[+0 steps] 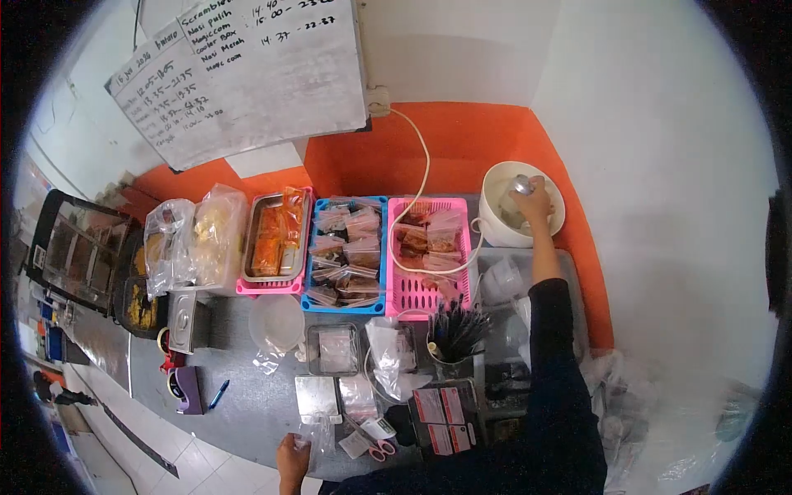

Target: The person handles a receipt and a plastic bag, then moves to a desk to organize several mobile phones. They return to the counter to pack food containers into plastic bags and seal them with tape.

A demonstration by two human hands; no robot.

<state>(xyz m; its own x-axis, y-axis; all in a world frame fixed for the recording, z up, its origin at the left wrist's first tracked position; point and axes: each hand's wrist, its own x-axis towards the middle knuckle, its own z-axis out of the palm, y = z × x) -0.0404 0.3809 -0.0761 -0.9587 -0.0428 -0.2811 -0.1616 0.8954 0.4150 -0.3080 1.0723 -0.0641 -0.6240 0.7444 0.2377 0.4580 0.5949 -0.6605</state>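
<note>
My right hand (536, 202) reaches into a white round container (492, 219) at the back right. Its fingers are closed around a shiny, rounded metal utensil (521, 185), perhaps a scoop; its lower part is hidden. Pale contents show inside the container. Near the front edge of the table, my left hand (292, 460) pinches a clear plastic bag (320, 436). Just beyond that bag lies a small flat scale (318, 399). Pink-handled scissors (381, 450) lie to the right of the bag.
A pink basket (400, 297) and a blue basket (309, 290) hold small filled bags. Left of them are a metal tray (247, 257) with orange packets and bulky plastic bags (219, 235). A white cord (426, 157) crosses the pink basket. A tape dispenser (186, 394) stands front left.
</note>
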